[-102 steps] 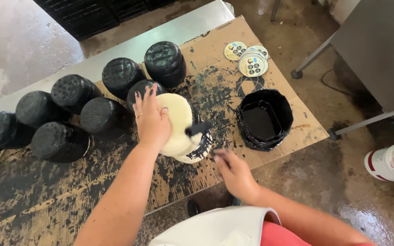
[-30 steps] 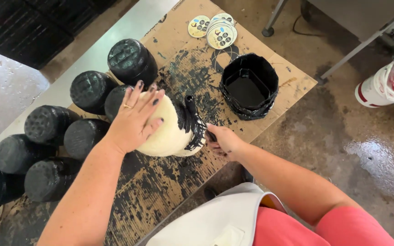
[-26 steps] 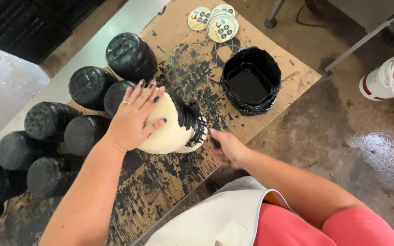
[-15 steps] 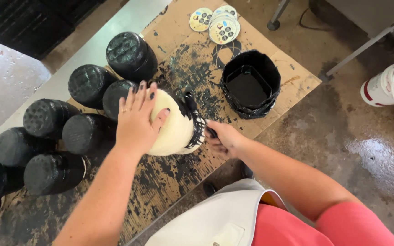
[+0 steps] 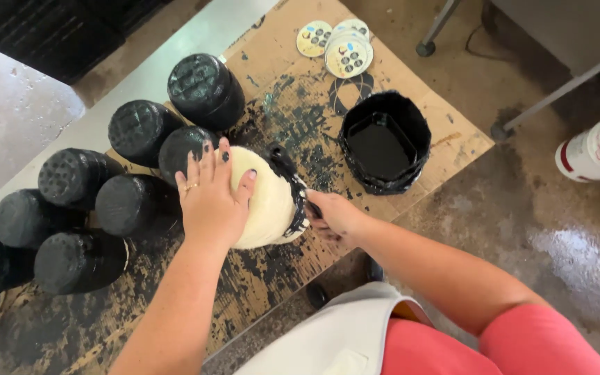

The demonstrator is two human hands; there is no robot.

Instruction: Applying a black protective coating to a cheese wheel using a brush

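A cream-coloured upturned pot stands on a paint-smeared cardboard sheet, with a band of black paint along its right side. My left hand lies flat on top of the pot, fingers spread. My right hand is at the pot's right side, closed on a small dark brush handle that is mostly hidden by the fingers. A black container of black paint stands just beyond my right hand.
Several black-painted upturned pots stand in rows to the left and behind. A stack of round lids lies at the cardboard's far edge. Another person's white shoes are on the wet concrete floor at the right.
My right hand has shifted a little along the pot's right side, and the black band there has grown. My left hand stays on top of the pot.
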